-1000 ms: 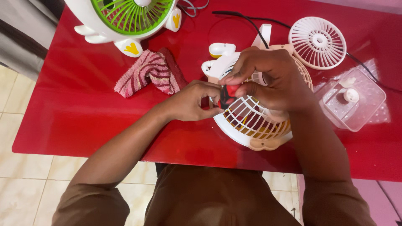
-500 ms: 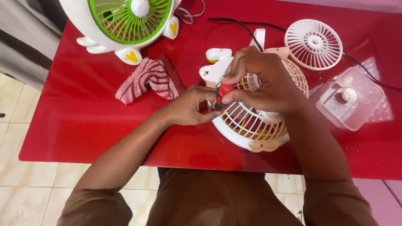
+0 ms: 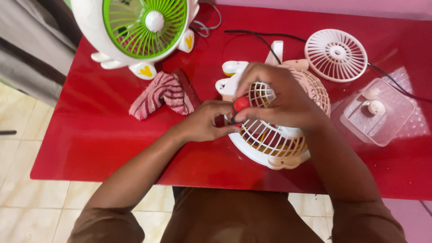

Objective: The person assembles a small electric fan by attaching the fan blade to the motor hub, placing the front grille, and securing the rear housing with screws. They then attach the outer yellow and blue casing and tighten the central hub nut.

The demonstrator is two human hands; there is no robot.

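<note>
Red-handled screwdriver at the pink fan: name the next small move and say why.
Probably keep turning the red-handled screwdriver in place. The right hand pinches its handle over the pink-and-white small table fan, whose grille is seated, while the left hand steadies beside the tip; the tip itself is hidden.

The right hand (image 3: 281, 101) hides much of the pink fan (image 3: 281, 135); the red tool's (image 3: 238, 105) tip is unseen. The green fan (image 3: 144, 27) is cropped at the worktop's (image 3: 90, 144) far edge.

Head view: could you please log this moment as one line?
left hand: steadies red-handled screwdriver | right hand: grips it, atop white fan grille | red table
</note>
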